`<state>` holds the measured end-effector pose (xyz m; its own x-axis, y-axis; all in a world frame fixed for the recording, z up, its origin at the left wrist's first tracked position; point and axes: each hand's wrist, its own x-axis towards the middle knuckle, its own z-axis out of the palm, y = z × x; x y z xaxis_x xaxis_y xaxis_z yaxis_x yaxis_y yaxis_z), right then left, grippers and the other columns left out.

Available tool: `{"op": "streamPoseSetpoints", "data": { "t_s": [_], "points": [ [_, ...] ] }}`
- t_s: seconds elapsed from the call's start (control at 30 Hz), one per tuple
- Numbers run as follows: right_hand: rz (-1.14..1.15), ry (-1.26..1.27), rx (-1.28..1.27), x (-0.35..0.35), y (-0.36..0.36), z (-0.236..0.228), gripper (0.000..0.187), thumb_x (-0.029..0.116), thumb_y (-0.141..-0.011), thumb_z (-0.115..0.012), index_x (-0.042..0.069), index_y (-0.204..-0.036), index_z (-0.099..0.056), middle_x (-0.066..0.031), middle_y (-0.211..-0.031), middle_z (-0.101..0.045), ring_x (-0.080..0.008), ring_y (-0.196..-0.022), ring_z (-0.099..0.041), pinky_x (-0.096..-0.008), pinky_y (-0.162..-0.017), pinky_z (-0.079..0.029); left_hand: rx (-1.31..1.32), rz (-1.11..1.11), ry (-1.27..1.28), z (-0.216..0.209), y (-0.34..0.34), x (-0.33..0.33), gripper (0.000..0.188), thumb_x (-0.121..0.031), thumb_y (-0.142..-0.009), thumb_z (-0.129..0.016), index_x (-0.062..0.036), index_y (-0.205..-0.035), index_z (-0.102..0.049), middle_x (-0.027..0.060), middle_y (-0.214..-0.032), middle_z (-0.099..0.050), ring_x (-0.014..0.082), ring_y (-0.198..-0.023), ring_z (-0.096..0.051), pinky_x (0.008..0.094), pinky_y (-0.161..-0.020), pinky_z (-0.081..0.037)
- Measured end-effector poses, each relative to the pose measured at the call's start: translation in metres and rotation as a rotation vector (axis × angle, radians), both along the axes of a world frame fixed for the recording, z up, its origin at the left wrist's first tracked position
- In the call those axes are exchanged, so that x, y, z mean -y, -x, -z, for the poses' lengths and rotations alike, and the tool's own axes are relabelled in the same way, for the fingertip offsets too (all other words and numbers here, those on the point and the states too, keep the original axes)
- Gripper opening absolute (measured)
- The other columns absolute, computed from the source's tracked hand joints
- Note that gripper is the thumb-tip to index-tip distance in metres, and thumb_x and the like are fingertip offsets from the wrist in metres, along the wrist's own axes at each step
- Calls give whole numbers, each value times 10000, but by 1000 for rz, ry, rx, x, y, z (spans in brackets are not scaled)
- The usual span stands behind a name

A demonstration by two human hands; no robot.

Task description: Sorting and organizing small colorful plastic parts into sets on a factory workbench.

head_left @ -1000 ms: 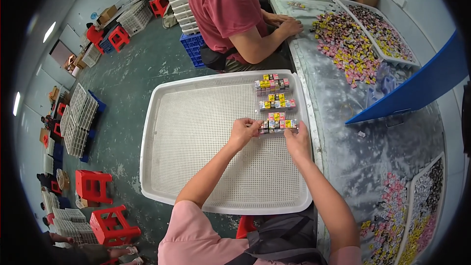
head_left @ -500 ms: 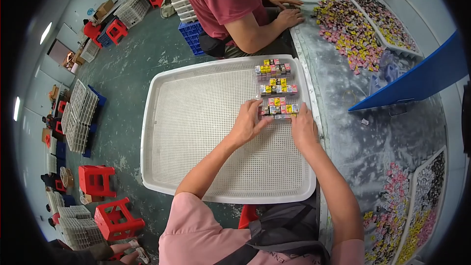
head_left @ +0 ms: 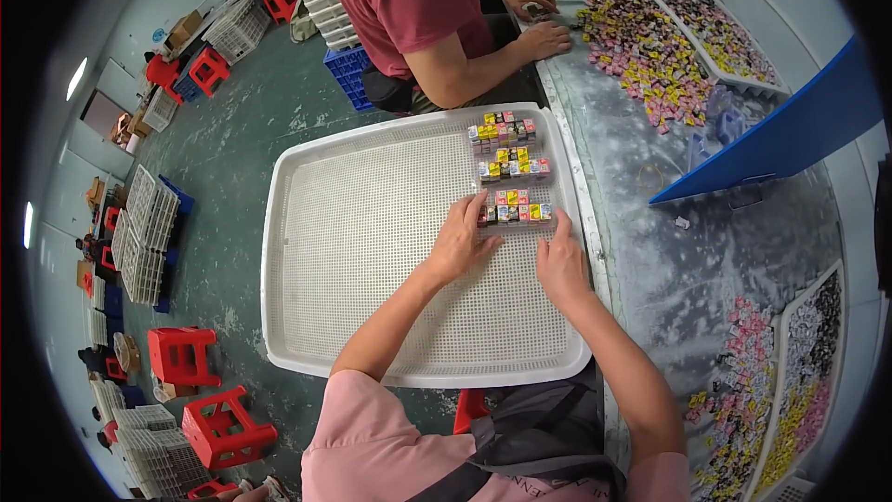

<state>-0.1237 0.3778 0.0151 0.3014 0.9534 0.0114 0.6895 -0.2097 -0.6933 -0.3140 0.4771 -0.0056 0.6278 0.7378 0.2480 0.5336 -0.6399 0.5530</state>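
Note:
A clear pack of small printed boxes (head_left: pixel 514 213) in pink, yellow, black and white lies in the white mesh tray (head_left: pixel 279 251), near its right side. My left hand (head_left: pixel 458 242) grips the pack's left end, its thumb stretched along the near edge. At the right end, my right hand (head_left: pixel 564 270) touches the near corner with an extended index finger; its other fingers are loosely bent. Just beyond lies a second pack of small boxes (head_left: pixel 514 167), and a third pack (head_left: pixel 502 133) sits by the tray's far right corner.
Right of the tray runs a grey worktable (head_left: pixel 669 260) with a heap of colourful small pieces (head_left: pixel 641 51), a blue panel (head_left: pixel 771 144) and a filled white tray (head_left: pixel 785 381). A co-worker in a red shirt (head_left: pixel 404 0) sits beyond. Red stools (head_left: pixel 228 428) stand on the floor at left.
My right hand has drawn back slightly toward me, leaving its index finger at the pack's corner. The pack stays beside the other two. The co-worker's far hand has lifted from the table.

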Motion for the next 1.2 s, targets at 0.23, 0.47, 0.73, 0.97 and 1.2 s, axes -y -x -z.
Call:
{"op": "streamPoseSetpoints", "data": {
  "t_s": [0.23, 0.47, 0.73, 0.97, 1.2],
  "points": [
    [40, -148, -130, 8, 5, 19, 602, 18, -935, -512, -14, -1462, -222, -360, -1156, -612, -483, -1112, -615, -545, -970, -461, 40, -40, -48, 22, -9, 2, 859, -100, -789, -798, 60, -1479, -313, 261, -1277, -503, 413, -1139, -512, 452, -1011, -466],
    [24, -23, -266, 19, 4, 16, 767, 29, -895, -567, -34, -1543, -162, -352, -1465, -395, -448, -1296, -504, -469, -1092, -409, 115, -63, -37, 27, -13, 0, 710, -12, -749, -774, 37, -1380, -452, 225, -1151, -568, 388, -1045, -549, 467, -912, -463],
    [-8, -343, -228, 189, -18, -21, 558, 66, -937, -565, 28, -1453, -355, -266, -1222, -618, -410, -1009, -667, -464, -830, -555, -65, -131, -184, -9, -7, 14, 811, -135, -869, -760, 20, -1521, -304, 267, -1462, -395, 440, -1370, -391, 506, -1134, -354],
    [642, -189, -76, 407, -32, -11, 292, 99, -961, -623, 37, -1244, -589, -164, -1038, -688, -283, -868, -707, -369, -745, -564, -10, 334, -299, -41, -103, 111, 550, -72, -939, -671, -16, -1442, -457, 264, -1489, -370, 444, -1375, -407, 507, -1111, -394],
    [1246, -104, 228, 583, -29, -19, 260, 91, -934, -638, 34, -1185, -604, -175, -1014, -664, -318, -890, -678, -389, -764, -545, -119, 966, 88, -33, -170, 278, 597, -95, -921, -697, -21, -1456, -445, 267, -1547, -327, 448, -1406, -373, 488, -1136, -367]
  ]
}}
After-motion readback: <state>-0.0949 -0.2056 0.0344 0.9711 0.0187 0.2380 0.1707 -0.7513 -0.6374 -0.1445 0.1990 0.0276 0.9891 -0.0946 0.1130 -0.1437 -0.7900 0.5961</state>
